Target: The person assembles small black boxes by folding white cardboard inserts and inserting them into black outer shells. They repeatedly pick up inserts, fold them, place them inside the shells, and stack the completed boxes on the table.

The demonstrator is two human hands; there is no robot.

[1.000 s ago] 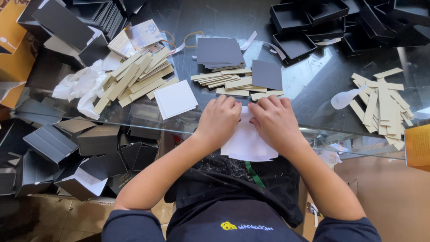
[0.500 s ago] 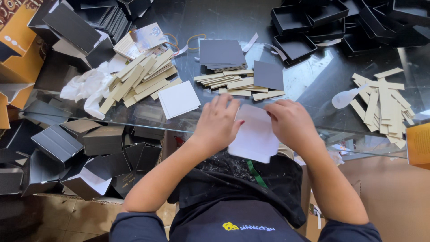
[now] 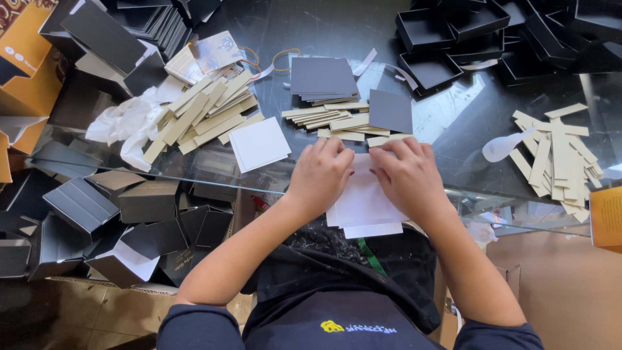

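Both grips press flat, fingers spread: left hand and right hand on white square paper sheets at the glass bench edge, beside tan cardboard strips.

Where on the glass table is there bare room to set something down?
Bare glass lies between the grey card and the right strip pile, below the black trays. Crowded: around the left strip pile, and under both hands.

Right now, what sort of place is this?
Likely a box-making or packaging workbench: black box trays stacked, tan card strips piled on a glass table, both hands pressing white sheets.
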